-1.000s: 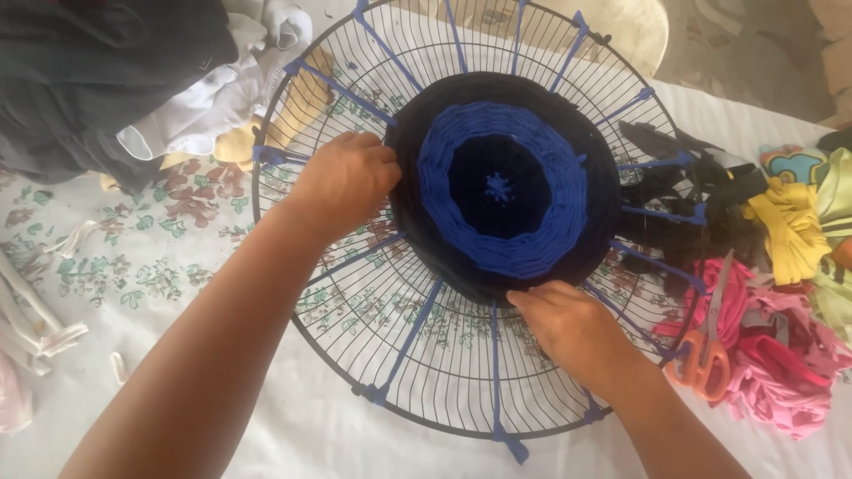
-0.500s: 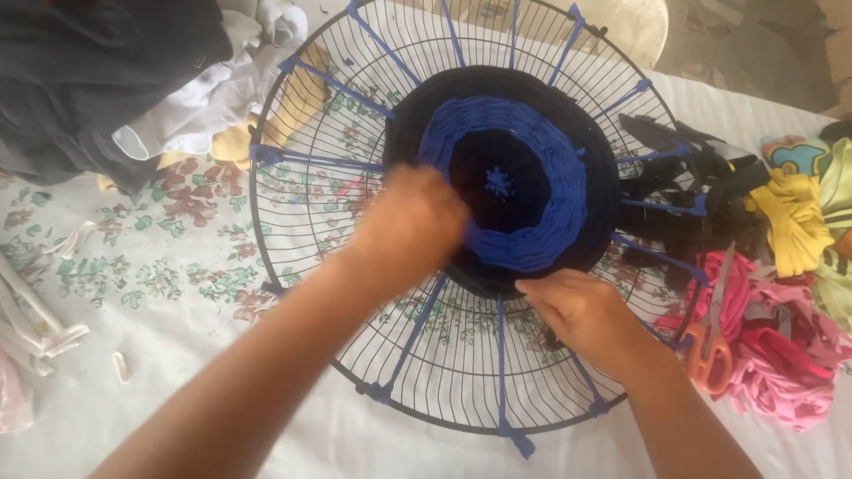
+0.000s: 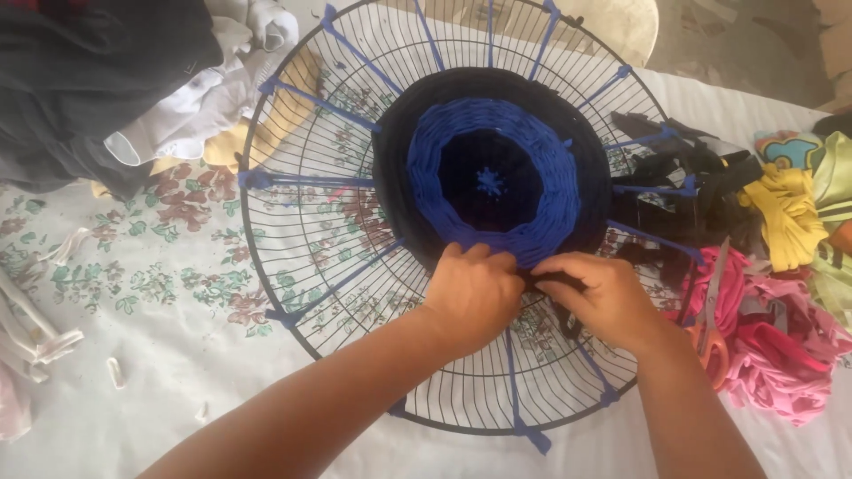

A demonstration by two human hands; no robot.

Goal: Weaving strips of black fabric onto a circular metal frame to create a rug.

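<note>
A round black wire fan guard [image 3: 293,257] lies flat on a flowered cloth, with blue fabric strips tied out along its spokes. A woven disc of fabric [image 3: 493,173] fills its middle: dark centre, a blue ring, a black outer band. My left hand [image 3: 470,297] and my right hand [image 3: 599,297] meet at the disc's near edge. Both pinch the black fabric strip [image 3: 532,277] there, fingers curled. The strip's end is hidden under my hands.
Dark and white clothes [image 3: 115,80] are heaped at the far left. Black strips [image 3: 683,177], yellow fabric [image 3: 785,217] and pink fabric [image 3: 772,350] lie at the right, with orange-handled scissors [image 3: 710,315] on top. White scraps [image 3: 27,333] sit at the near left.
My left hand has crossed from the disc's left edge to its near edge and joined my right hand. My right hand has shifted slightly towards the disc.
</note>
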